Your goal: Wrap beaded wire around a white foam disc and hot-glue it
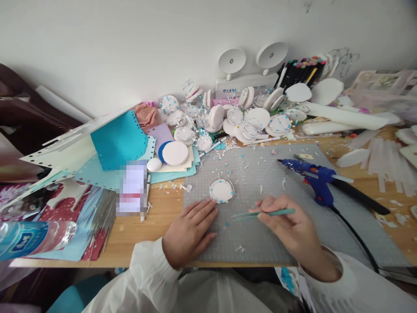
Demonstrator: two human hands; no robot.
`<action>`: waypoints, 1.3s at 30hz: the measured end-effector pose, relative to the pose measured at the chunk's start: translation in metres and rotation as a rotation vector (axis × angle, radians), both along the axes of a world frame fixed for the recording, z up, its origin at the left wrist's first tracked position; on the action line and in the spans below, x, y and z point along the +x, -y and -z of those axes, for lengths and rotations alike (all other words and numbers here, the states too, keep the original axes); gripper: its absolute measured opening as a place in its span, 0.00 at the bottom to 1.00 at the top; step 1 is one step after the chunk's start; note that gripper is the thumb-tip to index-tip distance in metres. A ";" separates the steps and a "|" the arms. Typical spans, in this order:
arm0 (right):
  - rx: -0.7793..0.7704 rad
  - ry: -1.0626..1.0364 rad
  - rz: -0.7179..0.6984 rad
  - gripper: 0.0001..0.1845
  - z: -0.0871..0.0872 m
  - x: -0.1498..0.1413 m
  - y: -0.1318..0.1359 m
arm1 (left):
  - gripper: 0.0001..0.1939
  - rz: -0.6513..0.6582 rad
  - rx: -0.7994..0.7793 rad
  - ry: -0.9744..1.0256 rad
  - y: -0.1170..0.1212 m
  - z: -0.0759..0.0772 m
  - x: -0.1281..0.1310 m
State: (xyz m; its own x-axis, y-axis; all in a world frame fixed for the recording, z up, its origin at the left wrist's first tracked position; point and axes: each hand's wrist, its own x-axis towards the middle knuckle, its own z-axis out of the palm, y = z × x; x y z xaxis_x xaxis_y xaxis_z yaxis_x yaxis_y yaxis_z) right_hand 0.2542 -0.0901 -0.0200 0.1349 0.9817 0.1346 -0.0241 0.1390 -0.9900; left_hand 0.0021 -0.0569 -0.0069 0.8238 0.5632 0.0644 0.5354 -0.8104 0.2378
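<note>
My left hand point(192, 232) lies flat on the grey cutting mat point(250, 169), fingers stretched out, its fingertips at the lower left edge of a small white disc point(222, 191). Around that disc runs a thin ring with small blue pieces on it. Held between the thumb and fingers of my right hand point(289, 226) is a pair of light green tweezers point(276, 212), tips pointing left above the mat. A tiny blue piece point(227, 224) sits just below the tweezer tips. Whether the tips grip anything is too small to tell.
A blue glue gun point(321, 178) rests on the mat's right side, its black cord trailing toward the front. Decorated white discs point(215, 117) are heaped along the back. Papers point(120, 139), a phone point(132, 187) and a bottle point(35, 237) occupy the left; translucent strips point(391, 163) lie at right.
</note>
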 end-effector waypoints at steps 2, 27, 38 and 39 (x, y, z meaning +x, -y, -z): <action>0.103 0.182 -0.052 0.07 0.005 -0.002 0.011 | 0.23 0.002 0.022 0.014 0.000 0.000 -0.001; 0.339 0.299 0.027 0.12 -0.003 -0.008 0.010 | 0.14 -0.216 0.130 0.410 -0.006 -0.029 -0.028; 0.241 -0.054 0.034 0.07 -0.034 -0.008 -0.039 | 0.14 -0.432 -0.518 0.949 -0.029 -0.030 0.012; 0.243 -0.083 0.021 0.07 -0.034 -0.010 -0.046 | 0.18 -0.449 -0.601 0.996 -0.034 -0.027 0.014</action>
State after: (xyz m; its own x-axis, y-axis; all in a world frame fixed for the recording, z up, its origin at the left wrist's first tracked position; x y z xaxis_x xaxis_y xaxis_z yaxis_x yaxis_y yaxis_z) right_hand 0.2441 -0.0439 0.0138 0.1755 0.9187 0.3537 -0.0985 0.3739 -0.9222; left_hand 0.0166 -0.0231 0.0205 0.2919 0.9383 0.1851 0.1105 -0.2253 0.9680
